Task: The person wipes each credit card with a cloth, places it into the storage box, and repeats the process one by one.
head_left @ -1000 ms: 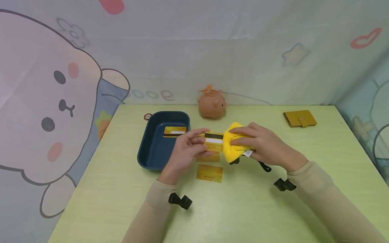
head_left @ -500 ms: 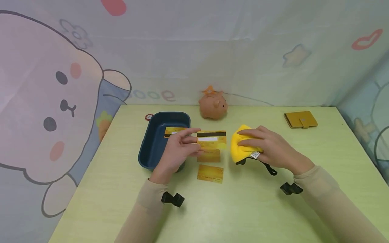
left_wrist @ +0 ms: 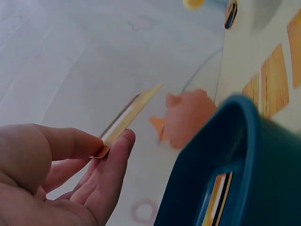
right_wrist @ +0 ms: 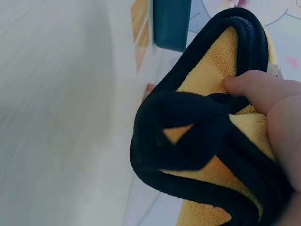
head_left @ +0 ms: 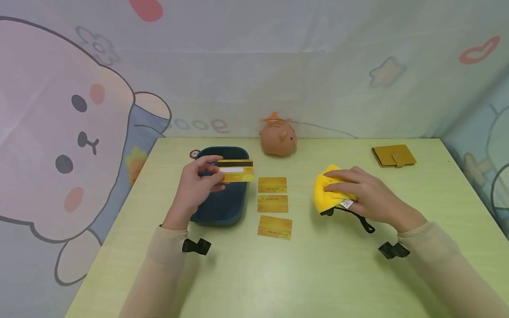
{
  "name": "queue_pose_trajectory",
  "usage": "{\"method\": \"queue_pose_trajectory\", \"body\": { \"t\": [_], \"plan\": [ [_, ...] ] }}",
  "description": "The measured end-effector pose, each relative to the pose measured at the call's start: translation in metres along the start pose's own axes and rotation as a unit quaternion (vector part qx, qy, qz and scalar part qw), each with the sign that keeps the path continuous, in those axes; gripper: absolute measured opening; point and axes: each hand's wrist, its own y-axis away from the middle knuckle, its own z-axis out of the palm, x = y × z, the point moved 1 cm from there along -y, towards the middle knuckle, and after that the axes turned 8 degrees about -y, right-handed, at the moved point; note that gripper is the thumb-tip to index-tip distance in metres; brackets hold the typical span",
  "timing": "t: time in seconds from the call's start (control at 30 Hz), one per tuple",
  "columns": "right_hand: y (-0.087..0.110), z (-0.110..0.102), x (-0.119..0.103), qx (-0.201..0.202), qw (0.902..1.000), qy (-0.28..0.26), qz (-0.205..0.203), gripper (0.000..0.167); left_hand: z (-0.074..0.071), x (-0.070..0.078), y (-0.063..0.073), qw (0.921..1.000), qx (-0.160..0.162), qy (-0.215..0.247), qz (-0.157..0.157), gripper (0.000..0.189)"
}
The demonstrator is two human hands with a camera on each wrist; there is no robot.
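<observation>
In the head view my left hand [head_left: 195, 183] pinches a gold bank card [head_left: 240, 172] by its left edge, its dark magnetic stripe showing. The card is over the dark blue bin [head_left: 218, 216]. Another card [left_wrist: 217, 197] lies inside the bin in the left wrist view; in the head view it is hidden behind my hand and the held card. To the right, my right hand [head_left: 367, 194] grips a bunched yellow cloth [head_left: 328, 192] with dark trim and a white label. Three gold cards, the middle one [head_left: 272, 204] among them, lie in a column between bin and cloth.
A piggy bank [head_left: 278, 139] stands at the back of the table, near the wall hanging. A mustard wallet [head_left: 393, 156] lies at the back right. Behind the bin's left corner is a small red-and-white round chip [head_left: 194, 153].
My left hand has carried the card away from the cloth, leftward to over the bin, uncovering the cards on the table. My right hand has drawn the cloth off to the right.
</observation>
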Motion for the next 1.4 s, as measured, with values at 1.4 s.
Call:
{"method": "queue_pose_trajectory", "body": {
  "t": [1.4],
  "plan": [
    [0.019,-0.001,0.001,-0.023,0.9989,0.005,0.040,0.053,-0.011,-0.054,-0.034,0.9653,-0.044,-0.230,-0.116,0.032]
  ]
}}
